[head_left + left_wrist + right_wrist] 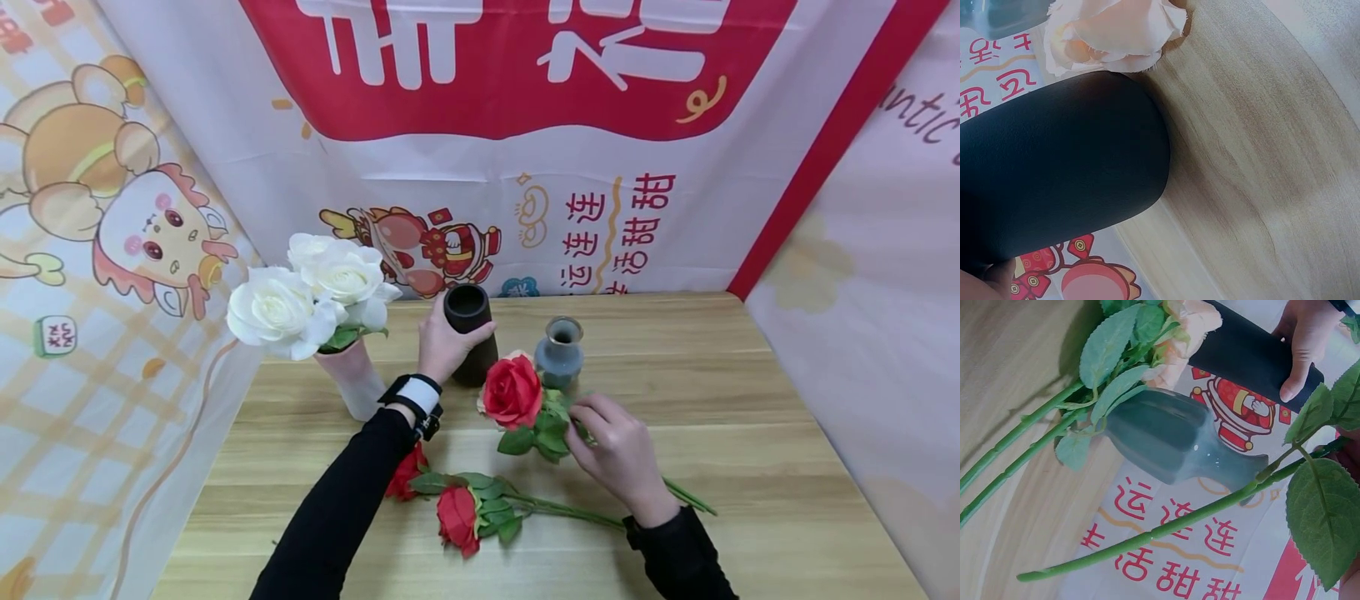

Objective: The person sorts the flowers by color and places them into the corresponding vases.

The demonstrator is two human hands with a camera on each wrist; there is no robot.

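My left hand (442,342) grips a black vase (474,362) near its top, thumb across the front. The vase's dark side (1072,162) fills much of the left wrist view. With bent fingers my right hand (615,450) pinches the stem of a red rose (512,392); in the right wrist view its green stem (1185,519) slants past a blue-grey vase (1160,434). That blue-grey vase (558,358) stands right of the black one. A peach-coloured flower (1116,34) lies near the black vase, mostly hidden behind the red rose in the head view.
White roses (322,292) stand in a pink-and-white vase (351,383) at the left. Two more red roses (458,521) lie on the wooden table (750,417) towards the front, their stems pointing right. A printed cloth backdrop (637,150) rises behind the table.
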